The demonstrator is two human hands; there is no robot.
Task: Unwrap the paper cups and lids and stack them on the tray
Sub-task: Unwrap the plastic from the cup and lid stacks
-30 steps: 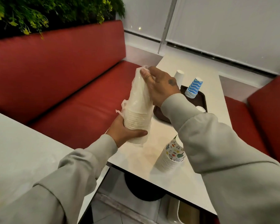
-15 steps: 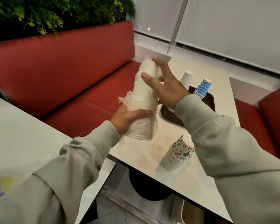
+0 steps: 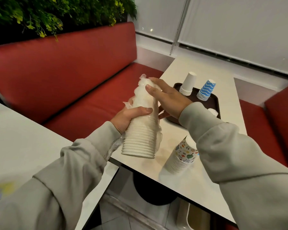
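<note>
Red booth seating [image 3: 90, 90] flanks a white surface [image 3: 198, 185]. Toward its far edge, a dark tray [image 3: 214, 103] carries an upturned plain white cup stack [image 3: 187, 84] and a blue-zigzag cup stack [image 3: 206, 90]. A patterned cup stack [image 3: 183, 155] tilts near the near edge, partly behind the right sleeve. Over the left edge, the left hand [image 3: 128, 117] has its fingers curled round the wrapped stack of white cups [image 3: 141, 138]. The right hand [image 3: 170, 98] pinches the stack's wrapped top.

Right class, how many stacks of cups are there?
4: wrapped stack in left hand, white stack and blue stack on the tray, patterned stack on the table; sleeve may hide more.
</note>
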